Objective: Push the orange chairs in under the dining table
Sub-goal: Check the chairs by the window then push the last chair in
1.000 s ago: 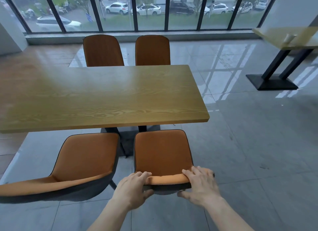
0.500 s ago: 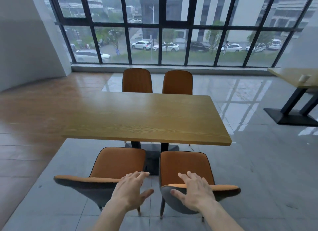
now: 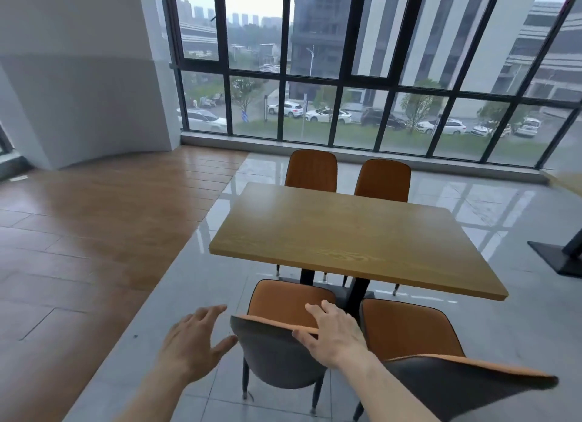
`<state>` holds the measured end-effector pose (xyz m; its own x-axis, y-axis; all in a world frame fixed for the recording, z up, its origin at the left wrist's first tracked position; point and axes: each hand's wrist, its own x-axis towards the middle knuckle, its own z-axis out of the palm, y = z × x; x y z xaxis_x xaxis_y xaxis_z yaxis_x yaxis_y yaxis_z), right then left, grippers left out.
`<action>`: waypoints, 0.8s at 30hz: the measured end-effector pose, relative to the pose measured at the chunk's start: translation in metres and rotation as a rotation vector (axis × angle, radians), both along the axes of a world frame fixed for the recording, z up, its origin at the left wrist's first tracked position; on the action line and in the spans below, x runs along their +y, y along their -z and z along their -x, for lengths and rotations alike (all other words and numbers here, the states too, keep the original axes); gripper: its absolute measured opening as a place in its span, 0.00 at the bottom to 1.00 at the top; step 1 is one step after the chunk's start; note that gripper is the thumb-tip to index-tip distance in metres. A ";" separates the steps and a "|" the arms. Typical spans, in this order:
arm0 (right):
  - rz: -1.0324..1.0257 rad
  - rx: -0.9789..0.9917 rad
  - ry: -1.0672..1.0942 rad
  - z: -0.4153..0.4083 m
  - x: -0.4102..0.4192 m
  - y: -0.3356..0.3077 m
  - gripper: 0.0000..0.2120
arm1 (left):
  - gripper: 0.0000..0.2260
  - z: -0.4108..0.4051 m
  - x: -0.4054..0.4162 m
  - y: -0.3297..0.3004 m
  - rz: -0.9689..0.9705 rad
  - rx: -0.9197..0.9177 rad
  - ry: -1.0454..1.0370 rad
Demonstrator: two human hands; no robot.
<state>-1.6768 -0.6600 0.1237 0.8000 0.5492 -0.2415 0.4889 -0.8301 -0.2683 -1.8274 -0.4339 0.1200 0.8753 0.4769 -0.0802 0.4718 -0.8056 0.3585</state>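
Dining table (image 3: 356, 236) fills mid-frame, its long axis running from near left to far right. Two far orange chairs (image 3: 311, 169) sit tucked against its far edge. Near-right chair (image 3: 419, 333) has its seat front about at the table's near edge, not clearly under it. Near-left chair (image 3: 283, 327) stands out from the table too, seat pointing toward the pedestal, grey back toward the camera.

Right hand (image 3: 333, 333) lies flat over the top rim of that chair's back, fingers spread, touching but not wrapped. Left hand (image 3: 192, 343) hovers open just left of the back, holding nothing (thumb near the shell edge, not touching).

Chair lies straight ahead of both hands; likely a forward push toward the table.
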 end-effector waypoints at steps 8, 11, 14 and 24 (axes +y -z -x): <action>0.038 0.030 -0.080 -0.007 0.146 0.007 0.35 | 0.34 -0.018 0.116 0.011 0.014 -0.022 0.012; 0.052 0.063 -0.093 -0.032 0.208 0.022 0.36 | 0.34 -0.043 0.172 0.021 0.028 -0.020 0.012; 0.054 0.099 -0.088 -0.070 0.276 0.034 0.36 | 0.34 -0.069 0.239 0.023 0.014 0.017 0.008; 0.025 0.122 -0.040 -0.205 0.463 0.013 0.37 | 0.33 -0.202 0.442 -0.016 -0.068 0.017 0.046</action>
